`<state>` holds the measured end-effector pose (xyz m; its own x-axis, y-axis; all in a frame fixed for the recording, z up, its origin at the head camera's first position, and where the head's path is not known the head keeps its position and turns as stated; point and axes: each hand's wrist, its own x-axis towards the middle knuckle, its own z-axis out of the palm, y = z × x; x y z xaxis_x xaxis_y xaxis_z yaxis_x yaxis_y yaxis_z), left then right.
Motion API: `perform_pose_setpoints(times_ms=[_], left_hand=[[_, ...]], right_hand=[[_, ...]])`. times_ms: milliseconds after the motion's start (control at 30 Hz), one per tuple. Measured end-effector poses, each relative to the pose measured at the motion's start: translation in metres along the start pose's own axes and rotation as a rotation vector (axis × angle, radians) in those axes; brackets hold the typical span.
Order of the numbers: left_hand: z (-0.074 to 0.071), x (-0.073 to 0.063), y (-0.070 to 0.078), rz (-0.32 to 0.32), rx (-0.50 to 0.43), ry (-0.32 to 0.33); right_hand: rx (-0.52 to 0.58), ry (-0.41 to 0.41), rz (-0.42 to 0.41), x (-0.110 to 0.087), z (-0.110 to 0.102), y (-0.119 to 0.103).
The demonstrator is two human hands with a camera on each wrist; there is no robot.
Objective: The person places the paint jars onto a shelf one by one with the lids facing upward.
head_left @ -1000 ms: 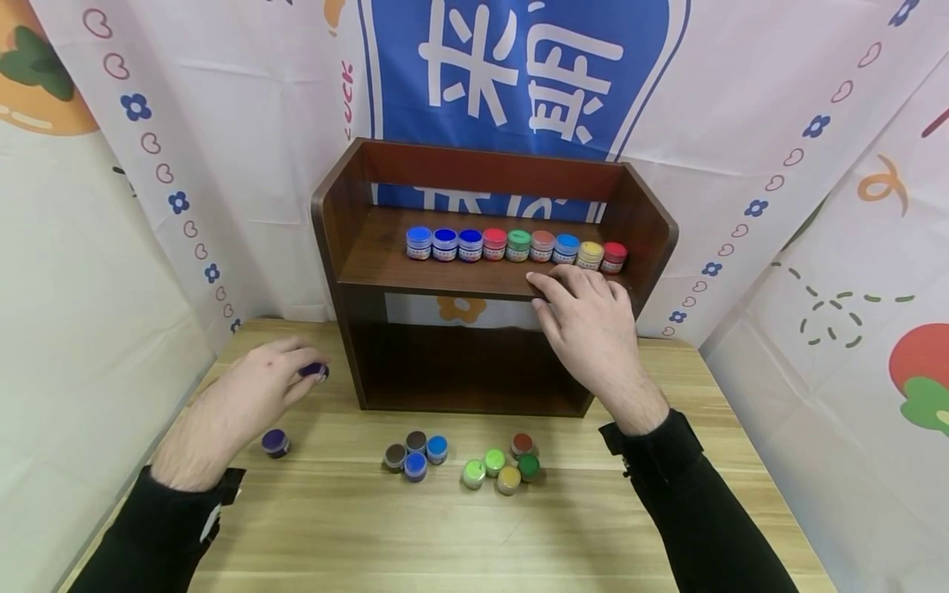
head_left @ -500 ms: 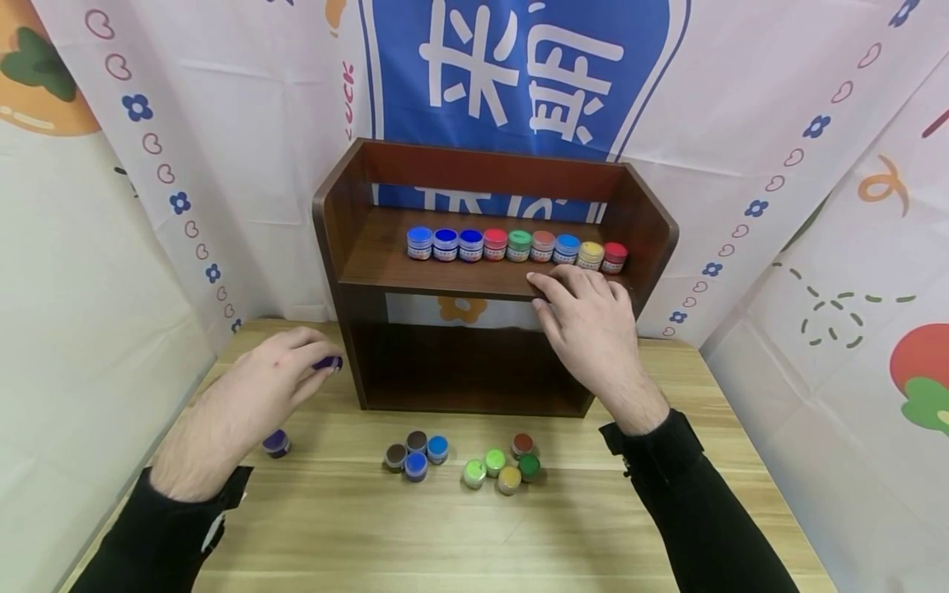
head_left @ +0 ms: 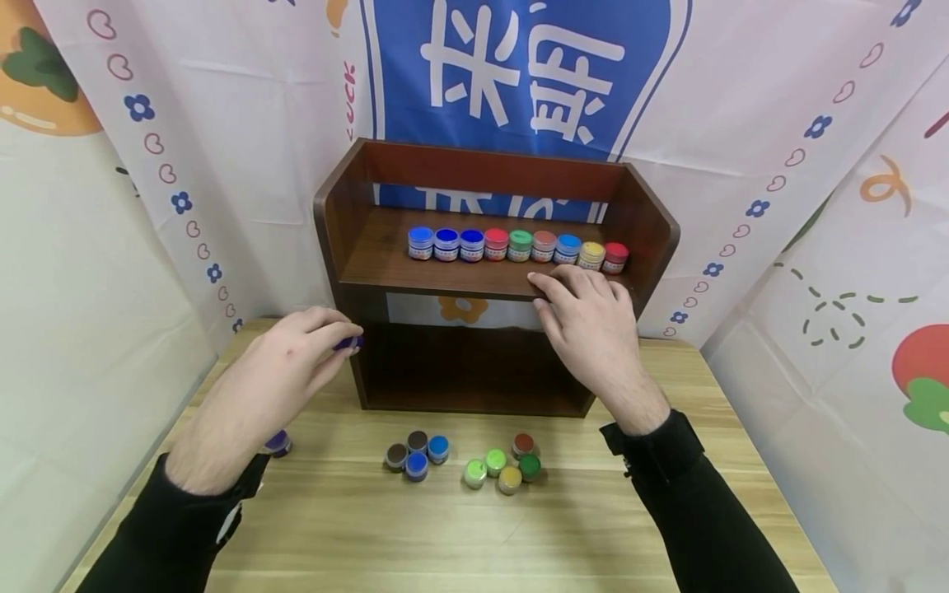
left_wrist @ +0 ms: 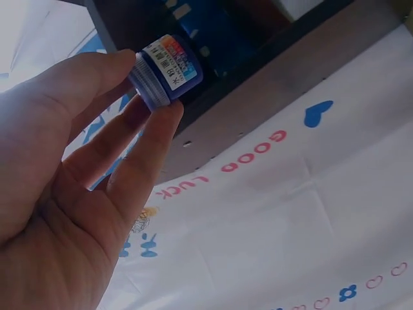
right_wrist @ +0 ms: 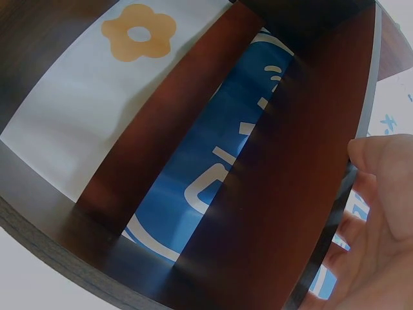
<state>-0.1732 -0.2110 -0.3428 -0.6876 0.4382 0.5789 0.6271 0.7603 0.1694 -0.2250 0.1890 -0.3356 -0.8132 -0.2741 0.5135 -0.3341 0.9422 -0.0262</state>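
Observation:
My left hand (head_left: 282, 371) pinches a small purple-lidded paint jar (head_left: 348, 342) between thumb and fingertips, at the shelf's left side panel. In the left wrist view the jar (left_wrist: 171, 68) is tipped on its side, its printed label facing the camera. My right hand (head_left: 589, 325) grips the front edge of the brown two-tier wooden shelf (head_left: 430, 280), near its right end. From the right wrist, the thumb (right_wrist: 381, 152) shows on the board's underside, with the fingers on the other side. A row of paint jars (head_left: 495, 245) with coloured lids stands on the upper tier, just behind the right hand.
Another purple jar (head_left: 278, 443) stands on the wooden table (head_left: 356, 535), partly behind the left wrist. In front of the shelf are a cluster of brown and blue jars (head_left: 417, 467) and one of green, yellow and red-brown jars (head_left: 509, 479). A printed cloth (head_left: 282, 181) hangs behind.
The left hand has moved right and upward with the purple paint jar, from over the table's left part to the shelf's side. My right hand has stayed on the shelf edge.

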Motion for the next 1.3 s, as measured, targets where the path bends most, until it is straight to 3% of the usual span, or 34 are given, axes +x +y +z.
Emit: perform_pose_setpoints(times_ms=[900,1300], left_hand=[[-0.022,0.059,0.026,-0.003,0.026,0.112],[-0.015,0.086,0.025,-0.074,0.061,0.079]], right_hand=[[0.005,0.026,-0.015,-0.001,0.002,0.001],[0.0,0.041,-0.02,0.0,0.003,0.001]])
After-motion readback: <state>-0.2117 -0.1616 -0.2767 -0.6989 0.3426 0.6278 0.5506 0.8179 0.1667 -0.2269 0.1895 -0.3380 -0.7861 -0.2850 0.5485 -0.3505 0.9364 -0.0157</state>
